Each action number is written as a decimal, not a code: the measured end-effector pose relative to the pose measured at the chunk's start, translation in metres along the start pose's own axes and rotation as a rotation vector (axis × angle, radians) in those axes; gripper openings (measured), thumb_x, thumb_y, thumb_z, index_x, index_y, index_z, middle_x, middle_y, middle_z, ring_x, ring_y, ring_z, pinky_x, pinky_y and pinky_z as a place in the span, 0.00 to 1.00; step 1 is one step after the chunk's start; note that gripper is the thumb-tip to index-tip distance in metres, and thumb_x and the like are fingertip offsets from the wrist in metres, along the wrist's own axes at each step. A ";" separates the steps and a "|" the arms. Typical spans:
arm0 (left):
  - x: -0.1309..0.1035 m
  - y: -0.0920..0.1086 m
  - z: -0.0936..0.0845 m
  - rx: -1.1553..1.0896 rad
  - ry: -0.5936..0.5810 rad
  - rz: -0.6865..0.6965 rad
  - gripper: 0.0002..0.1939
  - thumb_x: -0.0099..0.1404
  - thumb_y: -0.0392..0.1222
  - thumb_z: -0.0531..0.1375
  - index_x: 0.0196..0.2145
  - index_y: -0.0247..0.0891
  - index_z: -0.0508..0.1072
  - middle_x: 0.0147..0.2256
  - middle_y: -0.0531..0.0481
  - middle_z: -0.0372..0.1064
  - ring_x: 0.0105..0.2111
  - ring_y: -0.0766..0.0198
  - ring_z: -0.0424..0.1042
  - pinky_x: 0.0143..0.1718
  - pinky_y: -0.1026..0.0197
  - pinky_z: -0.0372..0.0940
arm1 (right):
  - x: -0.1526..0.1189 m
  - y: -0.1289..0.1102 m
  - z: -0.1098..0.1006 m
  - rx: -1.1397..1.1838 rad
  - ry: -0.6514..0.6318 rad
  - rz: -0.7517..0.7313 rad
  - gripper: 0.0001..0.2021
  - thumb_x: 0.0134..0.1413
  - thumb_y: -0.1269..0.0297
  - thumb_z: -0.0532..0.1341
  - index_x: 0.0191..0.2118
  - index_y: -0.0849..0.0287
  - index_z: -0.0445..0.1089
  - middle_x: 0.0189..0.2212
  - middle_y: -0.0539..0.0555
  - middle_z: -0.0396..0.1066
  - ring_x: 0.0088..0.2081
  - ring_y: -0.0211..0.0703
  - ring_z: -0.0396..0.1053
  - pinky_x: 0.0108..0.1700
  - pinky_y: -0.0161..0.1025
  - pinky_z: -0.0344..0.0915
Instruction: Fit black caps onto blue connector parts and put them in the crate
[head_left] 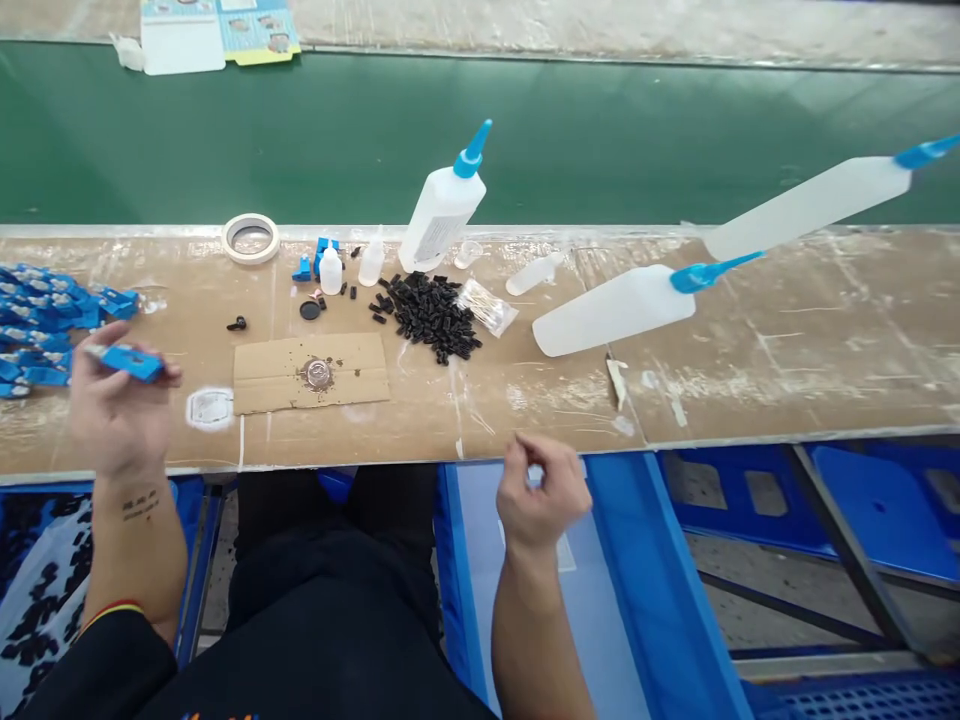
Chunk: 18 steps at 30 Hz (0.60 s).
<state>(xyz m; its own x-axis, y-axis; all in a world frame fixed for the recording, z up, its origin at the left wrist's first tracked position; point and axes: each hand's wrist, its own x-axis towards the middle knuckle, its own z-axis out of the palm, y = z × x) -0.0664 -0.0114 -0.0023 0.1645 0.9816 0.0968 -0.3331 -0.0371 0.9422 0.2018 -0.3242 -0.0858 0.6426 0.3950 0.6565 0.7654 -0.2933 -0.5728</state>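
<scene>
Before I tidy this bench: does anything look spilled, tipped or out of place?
Yes. Two large squeeze bottles lie on their sides at the right, while a third stands. White dried smears mark the tabletop, and small black parts lie in a loose heap with strays.

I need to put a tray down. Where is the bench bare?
Bare bench lies right of the lying squeeze bottle. Crowded: black parts pile, cardboard, blue parts by the left hand.
</scene>
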 end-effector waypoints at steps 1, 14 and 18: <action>0.003 0.000 0.017 -0.095 -0.096 -0.084 0.19 0.51 0.37 0.59 0.43 0.41 0.74 0.31 0.52 0.69 0.30 0.65 0.68 0.28 0.64 0.66 | 0.022 -0.001 0.014 0.023 -0.053 -0.022 0.08 0.70 0.62 0.60 0.41 0.58 0.74 0.34 0.55 0.71 0.32 0.49 0.69 0.34 0.42 0.67; 0.046 -0.071 0.073 0.010 -0.418 -0.166 0.13 0.51 0.42 0.70 0.32 0.38 0.71 0.18 0.61 0.56 0.17 0.74 0.54 0.20 0.68 0.50 | 0.066 0.013 0.089 0.085 -0.334 0.199 0.14 0.61 0.57 0.59 0.46 0.61 0.74 0.36 0.58 0.73 0.36 0.55 0.72 0.40 0.51 0.72; 0.029 -0.062 0.068 0.282 -0.646 0.094 0.08 0.60 0.43 0.67 0.35 0.36 0.77 0.24 0.54 0.67 0.22 0.73 0.63 0.23 0.68 0.57 | 0.071 -0.050 0.093 0.609 -0.246 0.298 0.14 0.59 0.61 0.70 0.48 0.56 0.73 0.35 0.51 0.71 0.31 0.48 0.74 0.30 0.39 0.75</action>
<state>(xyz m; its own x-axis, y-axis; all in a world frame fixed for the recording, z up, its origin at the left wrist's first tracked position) 0.0220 0.0064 -0.0367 0.6936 0.6677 0.2704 -0.1345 -0.2486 0.9592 0.2063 -0.2004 -0.0560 0.7400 0.5798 0.3409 0.3577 0.0900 -0.9295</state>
